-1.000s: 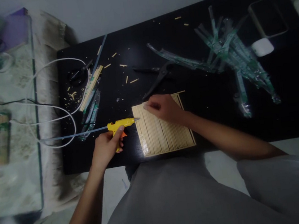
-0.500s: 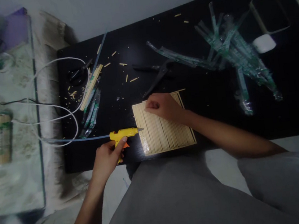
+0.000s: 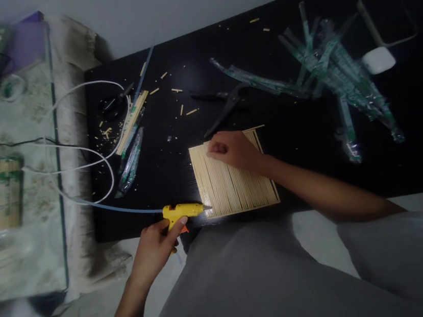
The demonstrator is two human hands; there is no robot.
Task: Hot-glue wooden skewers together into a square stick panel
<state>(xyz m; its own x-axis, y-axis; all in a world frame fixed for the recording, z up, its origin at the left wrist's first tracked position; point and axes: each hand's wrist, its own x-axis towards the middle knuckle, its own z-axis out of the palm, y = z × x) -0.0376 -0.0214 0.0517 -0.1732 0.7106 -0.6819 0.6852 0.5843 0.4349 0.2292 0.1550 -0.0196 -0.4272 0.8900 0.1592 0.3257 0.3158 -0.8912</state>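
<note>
My left hand (image 3: pixel 153 248) grips a yellow glue gun (image 3: pixel 182 212) at the near edge of the black table (image 3: pixel 293 133). Its nozzle touches the near left corner of a square mat of pale wooden sticks (image 3: pixel 233 181). A clear glue stick trails left out of the gun's back. My right hand (image 3: pixel 231 151) rests in a loose fist on the mat's far edge, pressing it down; whether the fingers hold anything is hidden.
Black pliers (image 3: pixel 224 106) lie just beyond the mat. Scissors (image 3: pixel 114 102) and a bundle of sticks (image 3: pixel 132 121) sit far left, with white cables (image 3: pixel 79 149). Several green wrappers (image 3: pixel 324 72), a phone (image 3: pixel 387 16) and a white block (image 3: pixel 379 59) lie far right. Stick offcuts are scattered about.
My left hand has drawn the glue gun towards me along the mat's left edge, from its far corner to its near corner. My right hand has stayed on the mat.
</note>
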